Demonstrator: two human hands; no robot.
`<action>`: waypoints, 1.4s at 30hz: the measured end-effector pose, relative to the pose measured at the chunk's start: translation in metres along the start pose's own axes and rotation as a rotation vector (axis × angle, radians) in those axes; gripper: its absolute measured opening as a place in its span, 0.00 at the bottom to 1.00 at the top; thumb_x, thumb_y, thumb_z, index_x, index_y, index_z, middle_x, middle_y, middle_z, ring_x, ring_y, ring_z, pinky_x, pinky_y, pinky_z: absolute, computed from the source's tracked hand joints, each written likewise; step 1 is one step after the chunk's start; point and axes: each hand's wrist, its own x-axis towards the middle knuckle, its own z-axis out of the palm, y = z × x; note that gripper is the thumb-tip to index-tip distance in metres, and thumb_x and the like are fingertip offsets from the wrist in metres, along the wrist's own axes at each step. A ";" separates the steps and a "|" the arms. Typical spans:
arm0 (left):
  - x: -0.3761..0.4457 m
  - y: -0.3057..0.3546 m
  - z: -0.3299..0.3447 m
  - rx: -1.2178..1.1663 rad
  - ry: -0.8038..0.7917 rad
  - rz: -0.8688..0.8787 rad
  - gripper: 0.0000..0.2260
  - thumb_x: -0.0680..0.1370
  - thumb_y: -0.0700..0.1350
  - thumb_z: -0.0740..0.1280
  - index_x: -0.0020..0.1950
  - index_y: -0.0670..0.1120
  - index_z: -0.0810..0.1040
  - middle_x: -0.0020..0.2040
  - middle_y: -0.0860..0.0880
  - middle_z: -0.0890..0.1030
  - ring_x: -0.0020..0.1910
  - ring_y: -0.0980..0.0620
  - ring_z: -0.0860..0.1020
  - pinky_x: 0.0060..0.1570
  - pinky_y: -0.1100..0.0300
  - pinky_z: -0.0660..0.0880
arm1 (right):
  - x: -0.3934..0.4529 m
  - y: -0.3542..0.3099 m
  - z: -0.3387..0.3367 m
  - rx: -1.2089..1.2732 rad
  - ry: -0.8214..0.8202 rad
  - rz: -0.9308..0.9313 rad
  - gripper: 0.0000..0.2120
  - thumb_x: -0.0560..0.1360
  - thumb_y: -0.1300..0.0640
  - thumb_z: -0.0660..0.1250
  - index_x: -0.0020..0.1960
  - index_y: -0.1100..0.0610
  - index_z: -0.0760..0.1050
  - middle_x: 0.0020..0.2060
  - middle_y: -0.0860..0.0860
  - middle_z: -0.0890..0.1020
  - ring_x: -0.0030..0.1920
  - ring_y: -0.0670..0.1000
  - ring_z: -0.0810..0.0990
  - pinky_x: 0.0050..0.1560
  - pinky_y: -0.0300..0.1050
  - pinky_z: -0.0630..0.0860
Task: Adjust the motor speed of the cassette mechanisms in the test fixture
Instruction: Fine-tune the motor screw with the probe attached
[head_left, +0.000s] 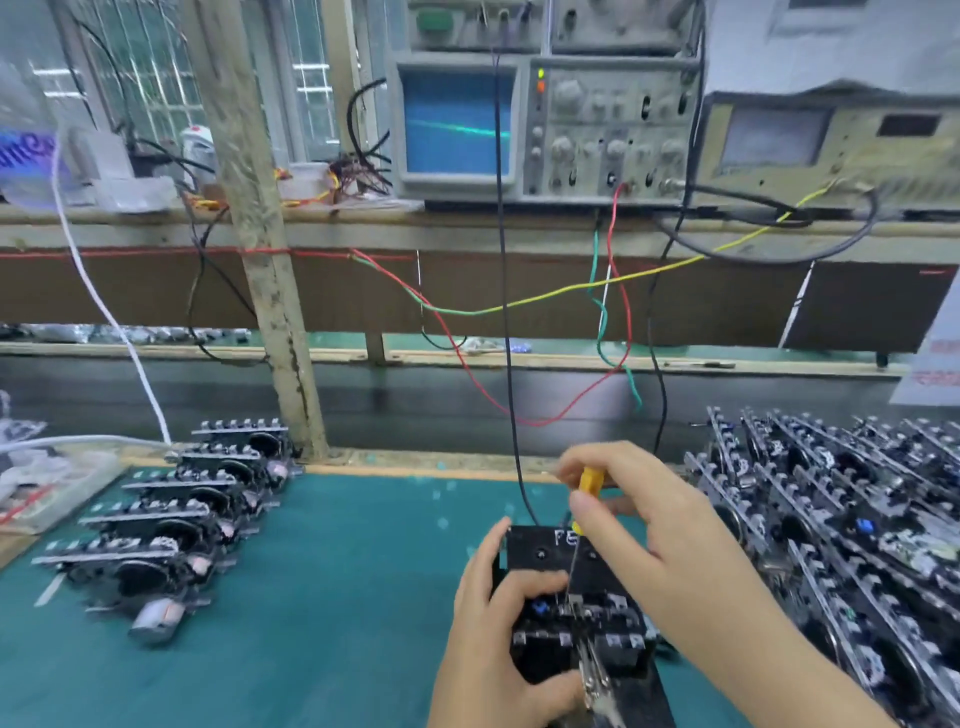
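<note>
Yellow-handled screwdriver (589, 486), pinched in the right hand (644, 525), probes a cassette mechanism (576, 618) the left hand (498, 639) steadies in the lower-centre test fixture (540, 551); adjustment looks underway, stacks (841, 530) apparently waiting at right.

Test fixture (571, 597) at lower centre on the surface (337, 597); mechanism rows (171, 525) left, stacked mechanisms (857, 545) right, oscilloscope (540, 124) behind.
</note>
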 end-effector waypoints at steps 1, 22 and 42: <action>0.001 0.000 0.000 -0.002 0.005 -0.003 0.29 0.60 0.57 0.81 0.58 0.72 0.75 0.78 0.69 0.53 0.76 0.63 0.61 0.69 0.51 0.71 | 0.000 0.000 -0.001 0.022 -0.050 0.038 0.11 0.80 0.59 0.66 0.56 0.44 0.76 0.50 0.41 0.82 0.54 0.45 0.81 0.54 0.42 0.77; 0.002 0.003 0.002 0.023 -0.019 -0.050 0.29 0.62 0.54 0.79 0.58 0.71 0.73 0.78 0.71 0.50 0.77 0.65 0.56 0.67 0.61 0.66 | -0.011 -0.014 0.015 -0.066 0.039 0.090 0.29 0.75 0.60 0.74 0.62 0.30 0.69 0.38 0.44 0.81 0.41 0.47 0.81 0.46 0.40 0.76; 0.003 0.022 -0.006 -0.015 -0.083 -0.117 0.26 0.60 0.58 0.69 0.56 0.77 0.70 0.78 0.69 0.50 0.78 0.61 0.56 0.72 0.63 0.61 | -0.010 -0.004 0.012 0.006 0.110 0.074 0.14 0.77 0.59 0.72 0.53 0.41 0.73 0.36 0.48 0.81 0.39 0.53 0.83 0.47 0.56 0.78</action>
